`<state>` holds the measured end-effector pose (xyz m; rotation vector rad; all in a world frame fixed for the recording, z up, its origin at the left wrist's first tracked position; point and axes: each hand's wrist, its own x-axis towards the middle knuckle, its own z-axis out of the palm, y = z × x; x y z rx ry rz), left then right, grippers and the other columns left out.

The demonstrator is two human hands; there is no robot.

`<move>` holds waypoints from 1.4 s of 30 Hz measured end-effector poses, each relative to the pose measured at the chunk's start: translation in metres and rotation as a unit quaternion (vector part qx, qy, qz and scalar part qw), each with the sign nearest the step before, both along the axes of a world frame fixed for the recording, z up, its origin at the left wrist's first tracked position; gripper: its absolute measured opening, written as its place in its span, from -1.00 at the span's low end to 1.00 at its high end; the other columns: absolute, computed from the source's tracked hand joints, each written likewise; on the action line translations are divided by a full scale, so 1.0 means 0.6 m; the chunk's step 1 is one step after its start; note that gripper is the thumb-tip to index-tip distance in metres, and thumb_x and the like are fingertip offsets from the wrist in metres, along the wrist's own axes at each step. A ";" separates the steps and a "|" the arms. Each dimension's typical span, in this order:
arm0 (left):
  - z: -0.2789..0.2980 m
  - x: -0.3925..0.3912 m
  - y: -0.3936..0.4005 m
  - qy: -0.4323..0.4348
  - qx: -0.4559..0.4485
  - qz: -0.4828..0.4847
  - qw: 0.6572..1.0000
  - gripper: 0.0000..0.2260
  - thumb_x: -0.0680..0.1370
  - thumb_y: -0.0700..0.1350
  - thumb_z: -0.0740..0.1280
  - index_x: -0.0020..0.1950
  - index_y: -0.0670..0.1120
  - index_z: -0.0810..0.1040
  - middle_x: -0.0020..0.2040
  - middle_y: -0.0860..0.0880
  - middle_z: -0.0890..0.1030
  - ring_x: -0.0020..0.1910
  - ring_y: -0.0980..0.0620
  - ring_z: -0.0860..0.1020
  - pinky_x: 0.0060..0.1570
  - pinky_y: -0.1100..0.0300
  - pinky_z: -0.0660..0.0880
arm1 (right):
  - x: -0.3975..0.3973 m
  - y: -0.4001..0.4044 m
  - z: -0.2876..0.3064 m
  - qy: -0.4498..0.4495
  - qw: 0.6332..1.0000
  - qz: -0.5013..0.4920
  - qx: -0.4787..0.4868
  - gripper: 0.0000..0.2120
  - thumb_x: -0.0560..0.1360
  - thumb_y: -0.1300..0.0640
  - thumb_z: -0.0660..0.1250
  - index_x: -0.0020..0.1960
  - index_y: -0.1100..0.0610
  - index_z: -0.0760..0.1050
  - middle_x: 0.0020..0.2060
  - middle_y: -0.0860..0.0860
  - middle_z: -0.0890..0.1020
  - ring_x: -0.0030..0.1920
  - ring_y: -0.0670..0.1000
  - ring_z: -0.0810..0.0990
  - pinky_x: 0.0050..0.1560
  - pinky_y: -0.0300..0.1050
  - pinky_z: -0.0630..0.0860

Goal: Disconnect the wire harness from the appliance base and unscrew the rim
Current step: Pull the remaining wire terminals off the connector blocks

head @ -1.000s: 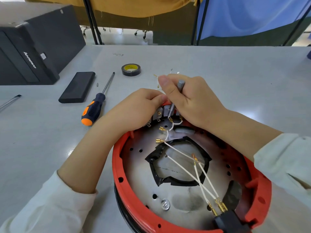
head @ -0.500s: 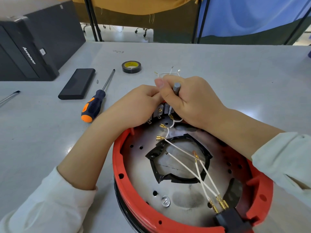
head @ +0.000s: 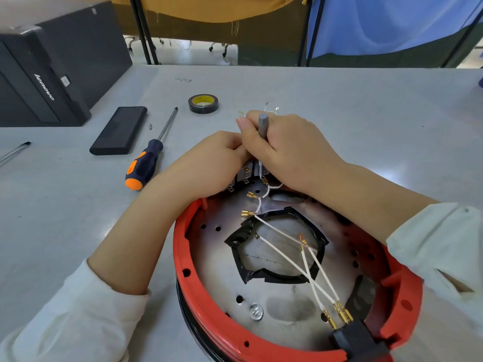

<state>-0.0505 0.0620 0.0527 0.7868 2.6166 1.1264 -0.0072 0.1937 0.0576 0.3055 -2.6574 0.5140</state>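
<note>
My right hand (head: pixel 290 150) grips a grey tool (head: pixel 262 126) upright over the terminal block (head: pixel 247 173) at the red rim's (head: pixel 183 259) far edge; my left hand (head: pixel 209 165), fingers curled, steadies that block.

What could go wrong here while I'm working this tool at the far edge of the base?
The grey tool in the right hand could slip off the terminal block into the left hand beside it. Freed brass connectors lie loose nearby and might snag on the red rim.
</note>
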 end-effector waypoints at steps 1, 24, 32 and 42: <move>-0.001 0.000 0.000 0.005 0.000 0.001 1.000 -0.70 0.61 -0.05 0.14 -0.06 -0.22 0.56 -0.31 -0.11 0.50 -0.38 0.08 0.36 -0.48 0.34 0.26 | -0.002 0.000 0.000 -0.004 1.000 -0.003 -0.003 -0.61 0.63 -0.07 0.02 -0.35 -0.03 0.15 -0.50 -0.08 0.32 -0.45 -0.11 0.32 -0.41 -0.19 0.19; 0.005 0.004 0.001 -0.025 0.020 -0.035 0.999 -0.71 0.63 0.03 0.15 0.03 -0.04 0.63 -0.03 -0.09 0.66 0.04 -0.05 0.58 0.16 0.00 0.45 | -0.005 0.023 0.011 -0.015 0.958 0.022 -0.287 -0.53 0.62 0.05 0.17 -0.30 0.40 0.34 -0.58 -0.05 0.33 -0.56 -0.15 0.40 -0.46 -0.36 0.26; 0.006 0.006 -0.002 -0.020 0.008 -0.030 0.999 -0.79 0.59 0.06 0.22 0.09 0.07 0.61 0.01 0.12 0.63 0.06 0.13 0.55 0.10 0.24 0.41 | 0.036 0.047 0.032 -0.107 0.948 -0.037 -0.297 -0.59 0.57 -0.06 0.19 -0.35 0.15 0.42 -0.64 0.01 0.47 -0.68 -0.02 0.36 -0.56 -0.28 0.35; 0.005 0.007 -0.010 0.031 -0.056 0.008 0.998 -0.78 0.60 0.09 0.16 0.08 0.05 0.54 -0.02 0.02 0.61 -0.10 0.10 0.52 -0.21 0.45 0.32 | 0.033 0.047 0.017 -0.086 0.897 -0.037 -0.432 -0.57 0.59 0.02 0.19 -0.40 0.17 0.38 -0.70 0.01 0.39 -0.73 -0.08 0.25 -0.63 -0.32 0.22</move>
